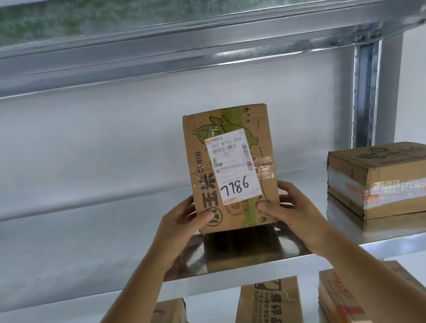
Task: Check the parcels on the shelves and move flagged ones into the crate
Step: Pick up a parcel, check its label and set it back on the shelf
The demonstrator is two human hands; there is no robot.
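A parcel point(232, 169) stands upright mid-shelf point(84, 259), near the front edge; two stacked boxes point(395, 178) lie toward its right end; more boxes point(267, 314) sit on the shelf below.

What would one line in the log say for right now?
step: checking label | both hands hold corn box upright on shelf | label: 7786
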